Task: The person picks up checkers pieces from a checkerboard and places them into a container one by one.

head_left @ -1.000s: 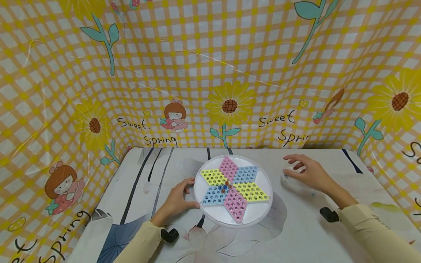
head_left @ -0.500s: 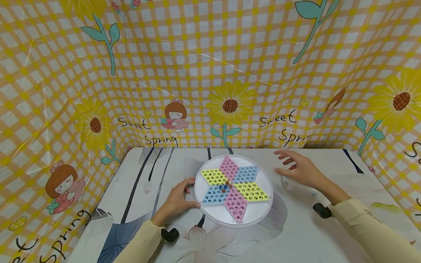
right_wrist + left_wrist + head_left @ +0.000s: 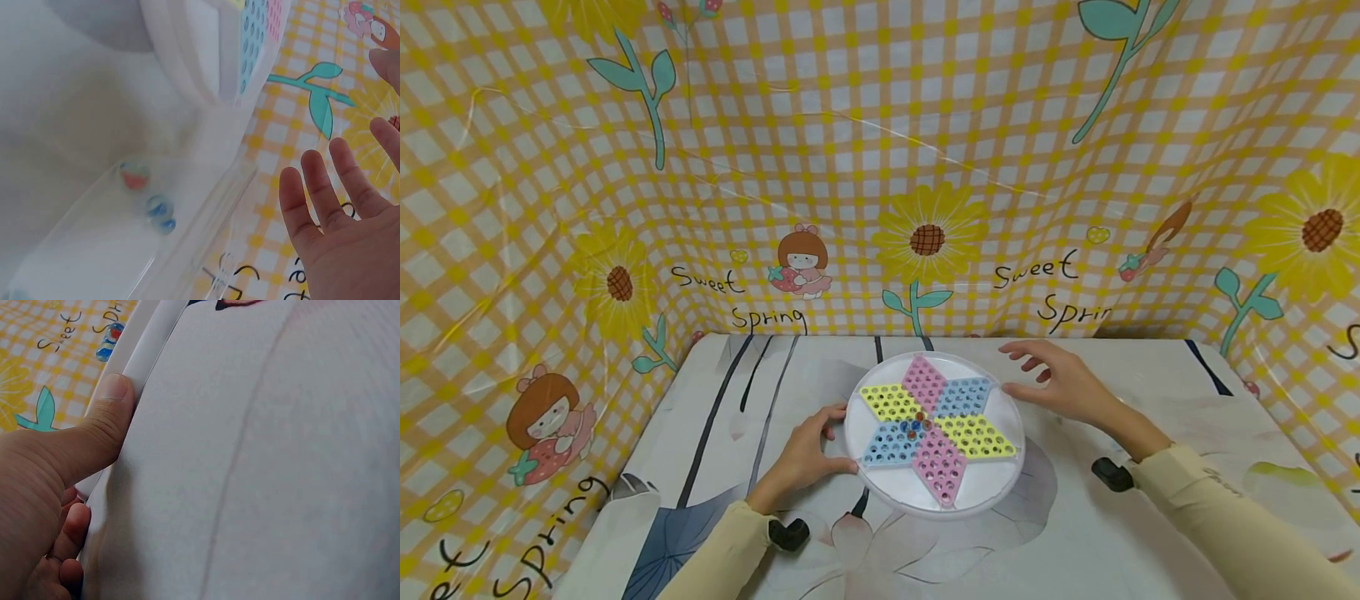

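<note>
A round white Chinese checkers board [image 3: 868, 492] with a pink, yellow and blue star stands on the table. Several glass marbles [image 3: 913, 427] sit near the star's middle. My left hand [image 3: 805, 450] holds the board's left rim; in the left wrist view its thumb [image 3: 112, 406] lies against the rim and the other fingers are bent. My right hand [image 3: 1060, 385] is by the upper right rim, fingers spread and nothing held; I cannot tell whether its thumb touches the rim. Below it, in the right wrist view, a clear plastic container [image 3: 94, 250] holds several marbles [image 3: 160, 209].
A pale printed tablecloth [image 3: 1075, 533] covers the table. Behind and at both sides hangs a yellow checked cloth [image 3: 850, 167] with sunflowers. Black wrist devices [image 3: 1111, 474] sit at both cuffs.
My right hand has moved left from over the clear container to the board's right rim, fingers still spread. The left hand and the board have stayed in place.
</note>
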{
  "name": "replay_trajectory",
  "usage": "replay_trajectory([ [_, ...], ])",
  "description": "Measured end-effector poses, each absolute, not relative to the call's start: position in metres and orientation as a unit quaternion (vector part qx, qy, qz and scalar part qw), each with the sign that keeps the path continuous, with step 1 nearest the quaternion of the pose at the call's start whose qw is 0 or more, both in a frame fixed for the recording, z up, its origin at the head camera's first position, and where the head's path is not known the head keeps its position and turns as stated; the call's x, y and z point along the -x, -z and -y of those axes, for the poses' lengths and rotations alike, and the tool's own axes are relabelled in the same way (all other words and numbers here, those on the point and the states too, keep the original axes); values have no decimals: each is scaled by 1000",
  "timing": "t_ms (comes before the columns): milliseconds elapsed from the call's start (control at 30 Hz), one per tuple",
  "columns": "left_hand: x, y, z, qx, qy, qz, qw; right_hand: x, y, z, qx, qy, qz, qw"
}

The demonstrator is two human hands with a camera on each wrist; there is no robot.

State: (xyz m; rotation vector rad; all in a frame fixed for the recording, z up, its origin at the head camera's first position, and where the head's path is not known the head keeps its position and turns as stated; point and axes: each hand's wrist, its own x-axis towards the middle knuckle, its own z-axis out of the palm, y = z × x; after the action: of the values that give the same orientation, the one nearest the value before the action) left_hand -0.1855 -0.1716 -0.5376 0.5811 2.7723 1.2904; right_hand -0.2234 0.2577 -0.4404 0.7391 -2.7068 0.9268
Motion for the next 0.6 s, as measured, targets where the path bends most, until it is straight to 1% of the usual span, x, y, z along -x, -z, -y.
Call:
replay_trajectory([
  [300, 186, 538, 172, -191, -413, -890, 11, 226, 439, -239, -271, -324, 902, 94],
  [600, 185, 538, 171, -190, -420, -887, 8, 228, 442, -222, -285, -343, 892, 71],
])
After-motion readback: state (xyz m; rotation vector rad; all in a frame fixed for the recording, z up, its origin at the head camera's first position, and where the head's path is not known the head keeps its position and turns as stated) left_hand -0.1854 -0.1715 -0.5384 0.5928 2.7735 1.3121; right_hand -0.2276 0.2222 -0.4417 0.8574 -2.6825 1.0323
